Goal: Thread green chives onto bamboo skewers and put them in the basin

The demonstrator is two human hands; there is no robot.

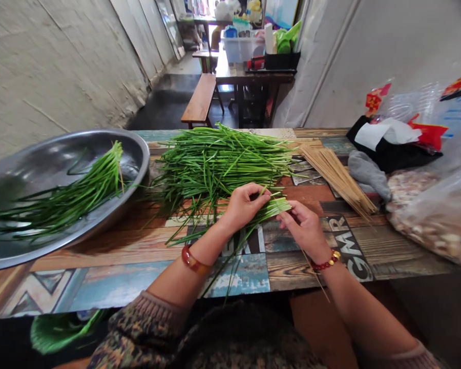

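My left hand is closed around a small bunch of garlic chives, whose pale cut ends point right and whose leaves trail down toward the table's front edge. At those cut ends, the fingers of my right hand pinch a thin bamboo skewer; its length slants down below the palm. Whether the tip is inside the stems is hidden by my fingers. Just beyond both hands lies a large pile of garlic chives. A stack of bamboo skewers lies fanned out to the right.
On the left, a wide metal basin holds skewered chives. At the right are a grey cloth-like bundle and a clear bag of garlic-like pieces. A bench and another table stand beyond the patterned tabletop.
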